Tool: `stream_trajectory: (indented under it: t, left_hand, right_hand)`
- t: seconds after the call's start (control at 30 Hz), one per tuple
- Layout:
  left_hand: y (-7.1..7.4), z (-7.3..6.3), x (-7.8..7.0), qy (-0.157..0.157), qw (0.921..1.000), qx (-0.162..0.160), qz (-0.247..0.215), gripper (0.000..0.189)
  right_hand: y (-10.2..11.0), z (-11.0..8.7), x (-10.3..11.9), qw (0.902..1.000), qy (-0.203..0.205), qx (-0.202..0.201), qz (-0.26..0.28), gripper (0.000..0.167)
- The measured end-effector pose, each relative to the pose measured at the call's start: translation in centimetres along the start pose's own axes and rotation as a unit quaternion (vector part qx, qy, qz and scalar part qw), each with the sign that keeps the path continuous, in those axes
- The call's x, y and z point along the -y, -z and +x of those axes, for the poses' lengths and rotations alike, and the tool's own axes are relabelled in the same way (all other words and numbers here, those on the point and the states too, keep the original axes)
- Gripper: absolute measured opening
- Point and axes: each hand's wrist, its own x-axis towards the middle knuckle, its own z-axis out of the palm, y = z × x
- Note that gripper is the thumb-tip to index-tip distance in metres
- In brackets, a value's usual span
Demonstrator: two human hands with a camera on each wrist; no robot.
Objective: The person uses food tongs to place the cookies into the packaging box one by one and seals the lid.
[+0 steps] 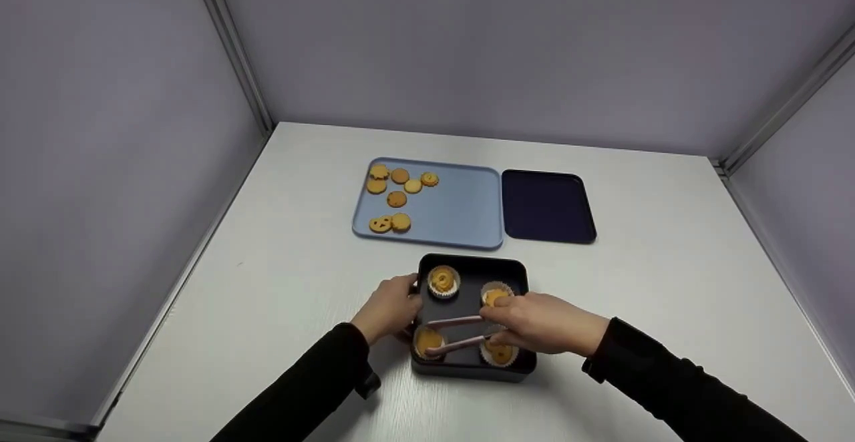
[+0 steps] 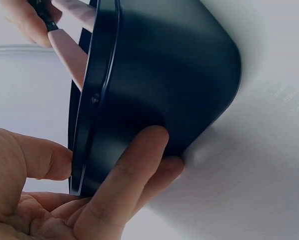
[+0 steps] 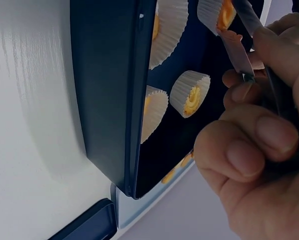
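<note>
A dark rectangular box [image 1: 475, 270] holds several cookies in white paper cups, one near each corner. My left hand [image 1: 389, 307] grips the box's left side; in the left wrist view its thumb is at the rim and its fingers [image 2: 134, 172] lie against the outer wall. Above the box my right hand [image 1: 544, 323] holds tongs [image 1: 461, 346] with pink arms and a dark handle. The tong tips are around the cookie [image 1: 429, 339] in the front left cup. Beneath the right hand, the front right cookie [image 1: 499, 354] is partly hidden, as is the back right cookie [image 1: 495, 296].
Behind the box lies a light blue tray [image 1: 461, 205] with several loose cookies [image 1: 397, 199] on its left part. A dark navy tray [image 1: 548, 206] adjoins it on the right. Grey panels [image 1: 481, 48] border the white table [image 1: 287, 242] at the back and sides.
</note>
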Motion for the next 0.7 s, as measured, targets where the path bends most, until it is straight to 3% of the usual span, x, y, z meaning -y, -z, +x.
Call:
stream_trajectory:
  t: [0.37,0.7]
  left_hand:
    - [0.0,0.1,0.1,0.003,1.0000,0.000,0.003,0.057]
    - [0.0,0.0,0.1,-0.002,1.0000,-0.001,0.003,0.056]
  right_hand:
    - [0.2,-0.2,0.0,0.9999,-0.004,0.002,0.012,0.021]
    - [0.9,-1.0,-0.2,0.9990,0.019,-0.040,0.008,0.022]
